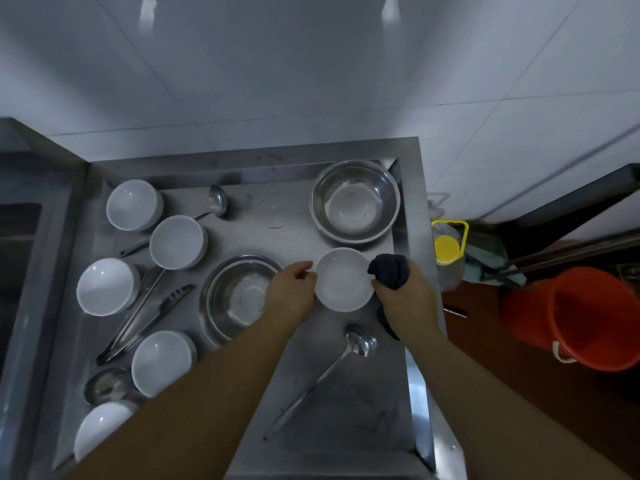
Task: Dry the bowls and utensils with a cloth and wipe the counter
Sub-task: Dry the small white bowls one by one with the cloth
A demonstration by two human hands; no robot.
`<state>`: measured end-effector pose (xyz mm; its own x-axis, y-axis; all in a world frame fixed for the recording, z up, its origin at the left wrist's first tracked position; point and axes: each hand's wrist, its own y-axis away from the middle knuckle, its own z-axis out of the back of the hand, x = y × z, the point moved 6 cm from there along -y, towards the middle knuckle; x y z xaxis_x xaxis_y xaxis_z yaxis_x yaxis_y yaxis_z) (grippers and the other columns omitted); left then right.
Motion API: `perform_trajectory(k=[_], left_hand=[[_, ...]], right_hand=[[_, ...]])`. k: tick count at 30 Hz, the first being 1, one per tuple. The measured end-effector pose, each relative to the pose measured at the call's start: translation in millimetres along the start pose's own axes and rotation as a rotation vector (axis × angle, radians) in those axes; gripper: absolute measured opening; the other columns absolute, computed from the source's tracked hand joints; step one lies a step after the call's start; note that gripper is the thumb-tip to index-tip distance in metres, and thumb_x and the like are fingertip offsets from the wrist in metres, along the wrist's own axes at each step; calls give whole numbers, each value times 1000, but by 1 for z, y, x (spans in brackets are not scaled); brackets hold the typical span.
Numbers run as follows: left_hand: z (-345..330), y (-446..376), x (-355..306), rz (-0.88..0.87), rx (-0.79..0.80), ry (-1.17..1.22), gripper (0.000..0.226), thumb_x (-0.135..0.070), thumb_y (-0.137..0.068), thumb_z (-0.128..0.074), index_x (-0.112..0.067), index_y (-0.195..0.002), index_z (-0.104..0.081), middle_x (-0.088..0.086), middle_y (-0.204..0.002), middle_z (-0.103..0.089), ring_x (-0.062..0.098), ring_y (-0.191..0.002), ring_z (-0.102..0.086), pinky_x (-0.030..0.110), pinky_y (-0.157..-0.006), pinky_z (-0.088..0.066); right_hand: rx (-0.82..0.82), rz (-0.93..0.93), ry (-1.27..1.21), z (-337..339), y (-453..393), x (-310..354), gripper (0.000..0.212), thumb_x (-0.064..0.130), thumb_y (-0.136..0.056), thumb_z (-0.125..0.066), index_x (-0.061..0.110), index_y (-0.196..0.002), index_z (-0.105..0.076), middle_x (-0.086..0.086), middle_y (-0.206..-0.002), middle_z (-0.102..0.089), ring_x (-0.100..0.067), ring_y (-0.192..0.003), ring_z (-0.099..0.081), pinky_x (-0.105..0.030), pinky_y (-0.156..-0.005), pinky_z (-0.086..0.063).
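Stainless steel counter (346,403), rimmed on all sides, fills the lower middle of the view against a pale tiled wall (277,64). Nearest, at the left front corner, a white bowl (100,427) is partly cut off by the left forearm, and a small steel ladle bowl (104,384) lies just beyond it beside another white bowl (161,362). On the bare right part of the counter a long-handled ladle (325,372) lies diagonally, cup toward the hands. Further in, the left hand (292,287) pinches the left rim of a white bowl (343,280) with curled fingers, while the right hand (403,299) touches the bowl's right rim and is clenched round a dark cloth (389,270), which bunches above the knuckles and hangs out below the wrist. Whether the bowl rests on the counter or is lifted off it cannot be told. Just left of it, partly under the left hand, sits a steel mixing bowl (239,296); metal tongs (145,323) lie diagonally beside that, with a white bowl (105,285) to their left. Beyond are two more white bowls (178,242) (133,204), a ladle (211,206) behind them, and a second steel mixing bowl (355,200) in the far right corner. On the floor right of the counter stand a yellow-capped bottle (448,251) and a red bucket (581,317).
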<state>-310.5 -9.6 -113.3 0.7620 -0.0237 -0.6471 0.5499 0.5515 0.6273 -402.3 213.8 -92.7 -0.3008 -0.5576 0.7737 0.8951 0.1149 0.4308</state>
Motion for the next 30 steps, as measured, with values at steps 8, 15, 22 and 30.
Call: perform_trajectory(k=[8,15,22,30], left_hand=[[50,30,0,-111,13,-264,33,-30,-102,-64,-25,-134,-70,-1,-126,-74,19,-115,-67,33,-105,-50],[106,53,17,-217,45,-518,30,-32,-101,-62,-25,-128,-73,-1,-125,-74,20,-111,-69,27,-86,-48],[183,75,97,-264,160,-734,32,-30,-103,-58,-25,-132,-69,6,-131,-69,24,-115,-67,36,-93,-54],[283,65,198,-181,183,-802,39,-33,-104,-60,-21,-141,-63,7,-137,-63,26,-120,-64,36,-100,-53]], right_hand=[[-63,50,97,26,35,20,21,44,-76,-75,42,-87,-58,6,-75,-63,7,-75,-60,-27,-55,-36],[-75,178,306,1,85,62,20,31,-79,-72,36,-86,-53,6,-81,-58,-17,-72,-58,-33,-57,-40],[109,321,386,-97,155,92,34,26,-87,-67,53,-82,-48,17,-73,-56,1,-68,-59,-19,-55,-36],[273,268,591,-222,213,79,23,22,-91,-60,37,-84,-45,10,-83,-54,-19,-75,-58,-36,-60,-45]])
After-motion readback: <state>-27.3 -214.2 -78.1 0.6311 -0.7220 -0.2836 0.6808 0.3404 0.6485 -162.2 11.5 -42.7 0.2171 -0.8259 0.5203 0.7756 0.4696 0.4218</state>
